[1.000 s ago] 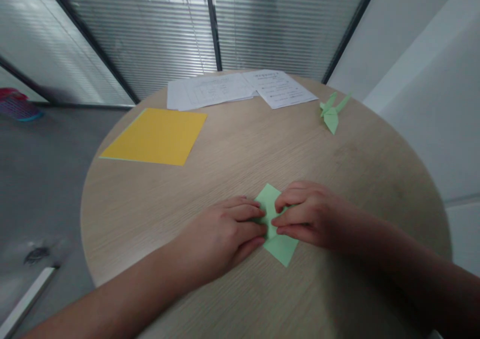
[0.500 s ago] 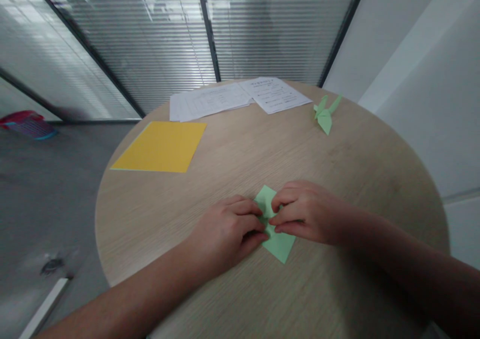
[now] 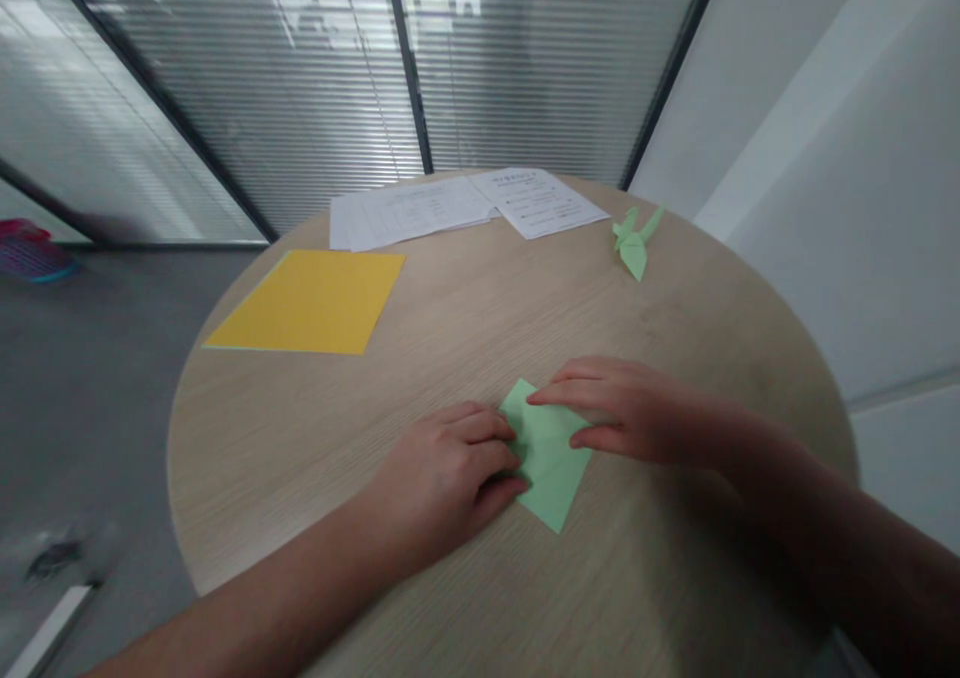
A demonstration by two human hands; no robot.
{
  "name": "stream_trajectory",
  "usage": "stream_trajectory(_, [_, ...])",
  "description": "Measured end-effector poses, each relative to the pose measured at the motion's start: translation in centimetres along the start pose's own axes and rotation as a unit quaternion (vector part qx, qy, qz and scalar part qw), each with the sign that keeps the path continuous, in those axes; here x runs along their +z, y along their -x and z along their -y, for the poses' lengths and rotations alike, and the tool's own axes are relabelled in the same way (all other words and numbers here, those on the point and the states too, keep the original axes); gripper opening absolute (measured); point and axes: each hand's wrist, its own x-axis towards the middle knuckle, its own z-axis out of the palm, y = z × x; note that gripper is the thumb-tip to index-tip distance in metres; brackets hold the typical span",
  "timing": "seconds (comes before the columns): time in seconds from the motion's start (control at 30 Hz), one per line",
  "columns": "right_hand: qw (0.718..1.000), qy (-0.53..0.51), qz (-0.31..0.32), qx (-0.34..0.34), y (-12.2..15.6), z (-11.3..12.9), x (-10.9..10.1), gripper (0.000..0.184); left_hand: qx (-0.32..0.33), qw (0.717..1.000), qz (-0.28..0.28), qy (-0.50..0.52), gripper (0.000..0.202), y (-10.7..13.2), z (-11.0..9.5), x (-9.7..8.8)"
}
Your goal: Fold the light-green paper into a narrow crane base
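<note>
A folded light green paper (image 3: pixel 551 458) lies flat on the round wooden table (image 3: pixel 300 438) near its front. My left hand (image 3: pixel 450 473) rests on the paper's left edge, fingers curled and pressing it down. My right hand (image 3: pixel 626 413) lies along the paper's right and upper edge, with the index finger stretched to the top corner and the thumb on the right corner. Neither hand lifts the paper off the table.
A yellow paper square (image 3: pixel 307 300) lies at the left of the table. White printed sheets (image 3: pixel 457 208) sit at the far edge. A finished green paper crane (image 3: pixel 634 243) stands at the far right. Glass walls with blinds stand behind; a white wall is on the right.
My right hand has drawn back to the right and uncovered more of the green paper, its fingers now stretched flatter. My left hand stays on the left edge. The view shifted slightly.
</note>
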Motion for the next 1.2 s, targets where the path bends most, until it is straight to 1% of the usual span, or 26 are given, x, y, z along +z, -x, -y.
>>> stream_trajectory(0.1, [1.0, -0.005, 0.009, 0.019, 0.2, 0.3, -0.4, 0.048, 0.004, 1.0, -0.001, -0.003, 0.015, 0.0, 0.1, 0.1])
stream_trajectory(0.2, [0.999, -0.006, 0.01, 0.038, 0.4, 0.3, -0.8, 0.04, 0.003, 1.0, 0.006, -0.011, 0.014, 0.0, 0.0, 0.0])
stream_trajectory(0.27, [0.998, -0.006, 0.002, 0.055, 0.5, 0.0, -1.0, 0.033, 0.005, 1.0, 0.01, -0.014, 0.013, -0.1, 0.0, 0.0])
stream_trajectory(0.33, [0.998, -0.011, -0.019, 0.063, 0.5, -0.5, -1.2, 0.026, 0.008, 1.0, 0.009, -0.02, 0.013, -0.1, -0.1, 0.1])
stream_trajectory(0.43, [0.997, -0.023, -0.059, 0.036, 0.3, -1.1, -1.2, 0.024, 0.018, 0.999, 0.015, -0.032, 0.013, -0.2, 0.2, -0.1])
stream_trajectory(0.53, [0.999, -0.024, -0.046, 0.0, 0.0, -0.9, -0.8, 0.024, 0.034, 0.998, 0.03, -0.053, 0.011, -0.3, 0.8, -0.4])
stream_trajectory(0.63, [1.0, 0.004, -0.031, -0.002, -0.1, -0.3, -0.4, 0.028, 0.05, 0.994, 0.029, -0.09, 0.011, -0.4, 1.4, -1.0])
stream_trajectory(0.7, [0.999, 0.03, -0.029, 0.0, 0.1, 0.1, -0.3, 0.032, 0.054, 0.991, 0.038, -0.12, 0.011, -0.5, 1.5, -1.4])
stream_trajectory(0.8, [0.997, 0.067, -0.035, -0.01, 0.5, 0.7, -0.2, 0.034, 0.042, 0.983, 0.06, -0.167, 0.008, -0.5, 1.1, -1.7])
stream_trajectory(0.9, [0.996, 0.078, -0.041, -0.025, 1.0, 1.8, 0.3, 0.036, 0.02, 0.979, 0.056, -0.194, 0.012, -0.4, 0.5, -1.7])
stream_trajectory(1.07, [0.997, 0.043, -0.04, -0.043, 1.1, 4.0, 1.2, 0.03, -0.01, 0.976, 0.047, -0.214, 0.02, -0.1, 0.3, -1.4])
stream_trajectory(1.13, [0.998, 0.02, -0.04, -0.052, 0.7, 4.3, 1.2, 0.025, -0.02, 0.975, 0.052, -0.217, 0.02, -0.1, 0.2, -1.3])
stream_trajectory(1.2, [0.998, 0.001, -0.036, -0.056, 0.2, 4.2, 1.2, 0.023, -0.023, 0.974, 0.058, -0.217, 0.018, -0.1, 0.1, -1.2])
